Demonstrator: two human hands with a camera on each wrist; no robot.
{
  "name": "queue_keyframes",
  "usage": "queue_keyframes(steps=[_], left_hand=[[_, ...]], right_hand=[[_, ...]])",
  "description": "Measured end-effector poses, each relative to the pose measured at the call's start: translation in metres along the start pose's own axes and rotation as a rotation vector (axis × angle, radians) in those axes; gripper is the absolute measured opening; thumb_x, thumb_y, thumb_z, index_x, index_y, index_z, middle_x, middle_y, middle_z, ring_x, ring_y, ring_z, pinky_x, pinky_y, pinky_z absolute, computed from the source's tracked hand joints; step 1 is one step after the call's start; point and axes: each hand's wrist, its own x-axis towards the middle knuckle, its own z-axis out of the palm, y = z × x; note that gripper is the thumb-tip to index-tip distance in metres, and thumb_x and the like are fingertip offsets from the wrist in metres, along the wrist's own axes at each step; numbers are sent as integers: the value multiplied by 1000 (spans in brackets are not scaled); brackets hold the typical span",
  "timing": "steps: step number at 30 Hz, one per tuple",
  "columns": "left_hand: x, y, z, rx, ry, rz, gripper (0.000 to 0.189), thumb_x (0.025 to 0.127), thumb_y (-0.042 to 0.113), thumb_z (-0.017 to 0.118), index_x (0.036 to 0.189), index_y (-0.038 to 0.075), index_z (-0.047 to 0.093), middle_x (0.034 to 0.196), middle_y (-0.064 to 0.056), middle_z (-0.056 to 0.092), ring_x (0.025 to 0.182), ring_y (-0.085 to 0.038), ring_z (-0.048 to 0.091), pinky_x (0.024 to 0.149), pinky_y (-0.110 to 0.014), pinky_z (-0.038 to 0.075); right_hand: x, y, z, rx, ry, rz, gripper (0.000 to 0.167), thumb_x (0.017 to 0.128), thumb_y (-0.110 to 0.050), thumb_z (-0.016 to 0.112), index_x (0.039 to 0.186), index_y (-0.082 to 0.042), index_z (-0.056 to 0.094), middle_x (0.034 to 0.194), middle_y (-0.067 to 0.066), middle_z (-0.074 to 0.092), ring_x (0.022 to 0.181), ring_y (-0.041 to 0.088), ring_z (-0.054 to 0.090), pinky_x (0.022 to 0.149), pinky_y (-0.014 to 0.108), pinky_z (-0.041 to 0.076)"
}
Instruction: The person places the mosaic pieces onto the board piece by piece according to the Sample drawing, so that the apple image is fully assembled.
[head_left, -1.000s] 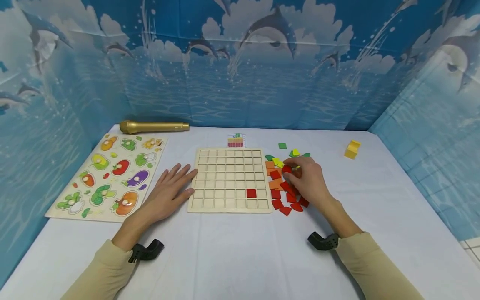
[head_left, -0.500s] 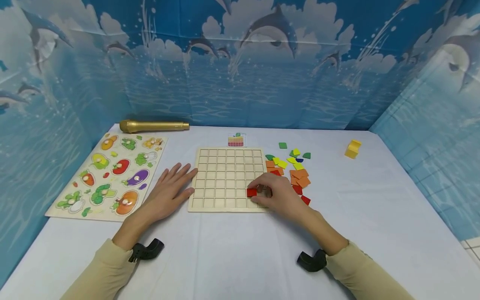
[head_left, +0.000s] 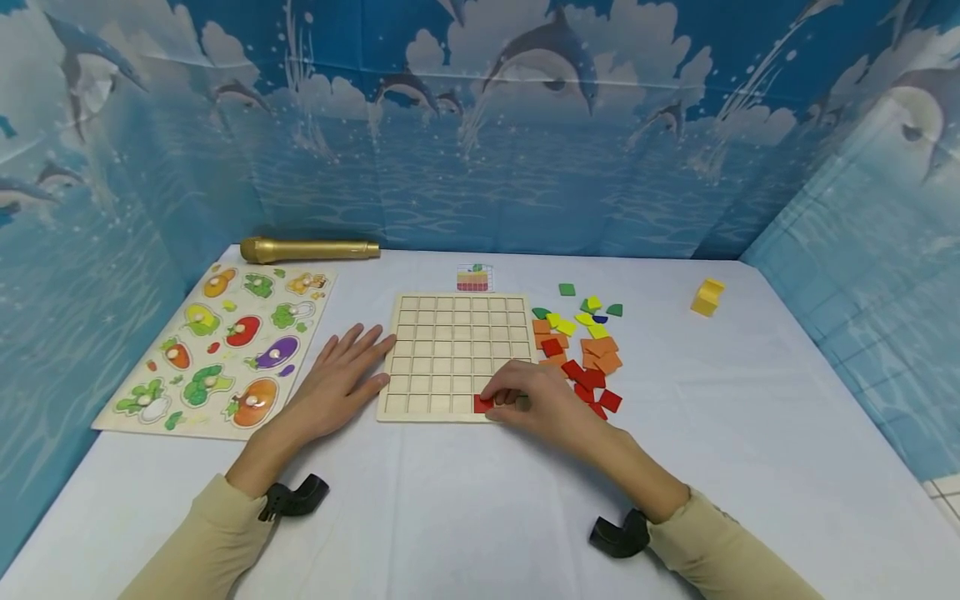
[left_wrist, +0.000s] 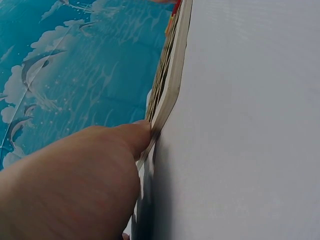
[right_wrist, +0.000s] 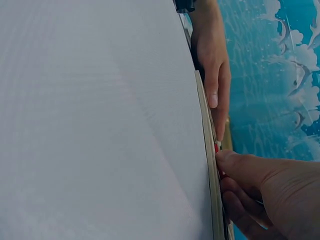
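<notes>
One red tile (head_left: 481, 403) is pinched in my right hand (head_left: 543, 402) at the near row of the wooden grid board (head_left: 420, 417); my straight-fingered left hand (head_left: 333, 392) touches its edge. Other visible cells (head_left: 424, 334) are bare; loose tiles (head_left: 597, 345) seem left to place.

A printed cloth (head_left: 480, 200) hangs behind the surface (head_left: 450, 500) and down both sides like walls: deep blue sky along the top, puffy white clouds (head_left: 427, 54) under that, then a paler, rippled sea. Dolphins (head_left: 551, 46) leap all over it, a big one just right of the middle. I can make out fold creases running across the fabric. The surface wears a white cover (head_left: 420, 533), lightly wrinkled. Low at the far right, pale floor tiles (head_left: 951, 486) peek out. The light is soft, the shadows faint.
</notes>
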Motion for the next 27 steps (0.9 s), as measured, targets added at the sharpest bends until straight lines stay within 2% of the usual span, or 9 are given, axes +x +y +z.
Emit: queue_keyframes(steps=[7,12,18,22,27], left_hand=[[0,-1,1,1,2,1,61,109,35,56,165,18,39,174,-12,28,164,-39,12,131,-63,3],[1,-2,1,-3,2,3,62,108,34,57,165,18,38,174,-12,28,164,-39,11,131,-63,3],[1,-2,1,-2,1,2,62,108,34,57,165,18,38,174,-12,28,164,-40,12,131,-64,3],[1,-1,1,1,0,-3,62,108,34,58,165,18,39,174,-12,29,164,-39,12,131,-63,3],[0,-1,1,-2,-3,-10,62,108,34,58,165,18,38,174,-12,28,164,-39,11,131,-63,3]], right_hand=[[0,0,0,-15,-8,11,20,90,-15,85,109,-16,80,103,-7,74,86,8,66,76,26,61],[-1,1,-7,-44,55,53,17,90,-14,85,107,-16,80,104,-6,74,88,7,66,78,31,61],[-3,18,-28,-132,150,157,21,93,-11,81,114,-14,79,111,-2,74,92,15,65,77,35,59],[-5,33,-42,-197,221,248,26,93,-7,80,119,-11,78,116,6,74,99,23,67,83,42,63],[-8,47,-51,-244,224,331,34,93,-6,80,126,-8,76,127,14,72,115,32,65,92,50,62]])
